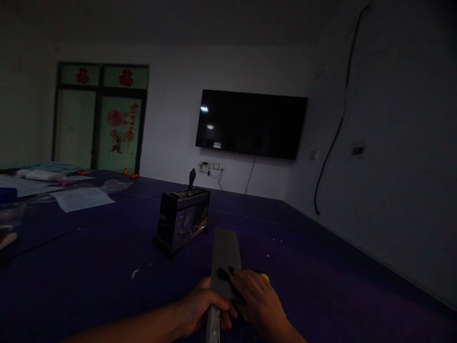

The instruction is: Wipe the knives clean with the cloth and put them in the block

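Observation:
A cleaver (226, 247) with a wide grey blade points away from me over the table, its pale handle end toward me. My left hand (200, 307) is closed around it where handle and blade meet. Over the right side of the blade lies my right hand (262, 300), its fingers bent together and their tips near a small dark patch (223, 274) that I cannot identify. Yellow and black parts of an object (264, 277) show around and under that hand; most of it is hidden. Beyond the blade stands a black knife block (183, 219) with one dark handle (192, 179) sticking up.
The purple tabletop (107, 257) carries small white scraps (134, 273) left of my hands. Papers (84, 198) and clear plastic (114, 186) lie at the far left, near a plastic container (10, 216). A television (252, 124) hangs on the back wall; a black cable (335, 138) runs down the right wall.

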`<state>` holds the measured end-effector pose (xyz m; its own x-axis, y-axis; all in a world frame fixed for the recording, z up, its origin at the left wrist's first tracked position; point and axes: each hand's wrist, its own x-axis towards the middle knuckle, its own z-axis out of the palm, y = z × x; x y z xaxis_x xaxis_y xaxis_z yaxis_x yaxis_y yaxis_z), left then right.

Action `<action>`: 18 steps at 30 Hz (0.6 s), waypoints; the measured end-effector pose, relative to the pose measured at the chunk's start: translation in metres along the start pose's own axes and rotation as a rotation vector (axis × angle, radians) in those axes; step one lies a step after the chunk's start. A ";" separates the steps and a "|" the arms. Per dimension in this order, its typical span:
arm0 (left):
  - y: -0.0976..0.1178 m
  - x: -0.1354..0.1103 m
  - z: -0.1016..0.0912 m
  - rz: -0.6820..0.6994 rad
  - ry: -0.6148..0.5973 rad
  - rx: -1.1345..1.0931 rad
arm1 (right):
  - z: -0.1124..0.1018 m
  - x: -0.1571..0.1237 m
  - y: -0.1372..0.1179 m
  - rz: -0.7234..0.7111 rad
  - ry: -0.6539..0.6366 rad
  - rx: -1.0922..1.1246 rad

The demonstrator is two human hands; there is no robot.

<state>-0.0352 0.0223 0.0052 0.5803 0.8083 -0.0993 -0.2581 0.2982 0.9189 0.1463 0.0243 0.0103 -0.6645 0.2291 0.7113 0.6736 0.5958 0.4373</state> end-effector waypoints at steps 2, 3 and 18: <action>0.000 0.000 0.001 0.001 0.007 -0.003 | -0.003 0.001 -0.001 -0.064 0.001 0.029; 0.000 0.000 0.001 0.004 0.018 -0.004 | -0.004 0.002 -0.002 -0.101 0.010 0.039; -0.003 0.000 0.003 0.038 0.094 -0.014 | -0.014 0.004 -0.008 -0.203 0.038 0.004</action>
<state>-0.0318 0.0202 0.0038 0.4947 0.8632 -0.1006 -0.2894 0.2728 0.9175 0.1429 0.0098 0.0176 -0.7739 0.0745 0.6289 0.5254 0.6300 0.5719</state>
